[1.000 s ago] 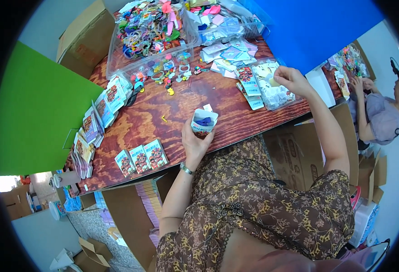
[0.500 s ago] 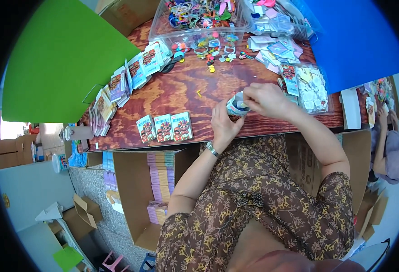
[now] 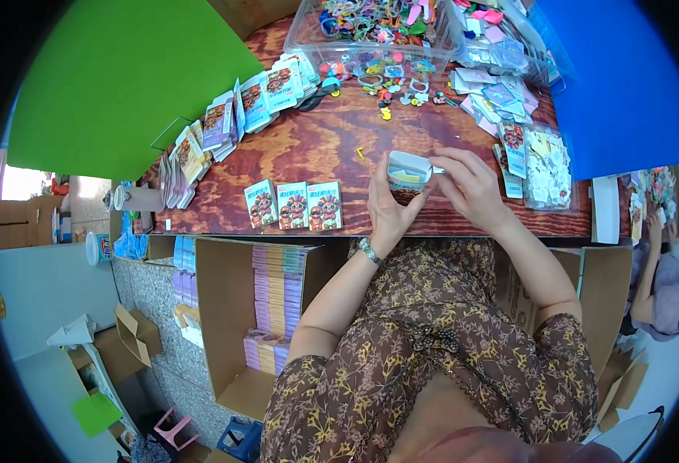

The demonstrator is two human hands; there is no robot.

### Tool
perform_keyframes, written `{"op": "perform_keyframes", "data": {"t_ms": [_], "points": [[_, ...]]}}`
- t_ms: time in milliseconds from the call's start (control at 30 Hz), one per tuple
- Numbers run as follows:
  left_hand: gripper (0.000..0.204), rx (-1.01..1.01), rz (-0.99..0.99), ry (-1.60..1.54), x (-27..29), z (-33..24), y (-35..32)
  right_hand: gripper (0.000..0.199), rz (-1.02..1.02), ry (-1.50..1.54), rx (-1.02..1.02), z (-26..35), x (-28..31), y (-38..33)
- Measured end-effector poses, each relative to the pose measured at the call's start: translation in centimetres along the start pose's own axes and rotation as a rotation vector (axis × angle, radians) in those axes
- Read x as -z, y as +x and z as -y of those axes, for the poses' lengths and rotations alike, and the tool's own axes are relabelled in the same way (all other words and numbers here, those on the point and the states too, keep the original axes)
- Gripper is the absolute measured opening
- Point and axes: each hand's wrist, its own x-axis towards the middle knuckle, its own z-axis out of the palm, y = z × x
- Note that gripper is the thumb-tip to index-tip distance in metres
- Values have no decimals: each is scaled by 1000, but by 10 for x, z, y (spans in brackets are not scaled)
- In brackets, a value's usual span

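My left hand [image 3: 390, 212] is wrapped around a small printed carton [image 3: 407, 184] with its top open, held upright near the table's front edge. Inside the carton, pale and yellowish flat pieces show. At the carton's right side, the thumb and forefinger of my right hand [image 3: 474, 193] close on a small white side flap. To the left, three filled-looking cartons [image 3: 324, 206] of the same print sit side by side on the wood-grain table [image 3: 309, 158].
Fanned stacks of flattened cartons [image 3: 251, 106] line the table's left. A clear bin of colourful trinkets [image 3: 378, 50] stands at the back, with loose trinkets before it. Right are card packets [image 3: 501, 94] and a tray of white pieces [image 3: 548, 166]. Another person [image 3: 667, 289] works far right.
My right fingers have come out of the carton's opening to its right edge. The carton has tipped so its inside shows. The whole view has shifted slightly.
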Motion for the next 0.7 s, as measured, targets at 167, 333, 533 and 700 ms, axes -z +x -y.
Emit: {"op": "perform_keyframes", "data": {"t_ms": [167, 333, 533, 700], "points": [[103, -74, -41, 1, 1, 3, -3, 39, -24, 200, -231, -5, -39, -36], [92, -67, -16, -31, 0, 13, -10, 30, -61, 202, -192, -5, -59, -37], [69, -150, 114, -98, 15, 28, -15, 22, -36, 352, -293, -10, -54, -45], [58, -125, 76, -193, 25, 24, -19, 21, 72, 348, -286, -9, -46, -57]]}}
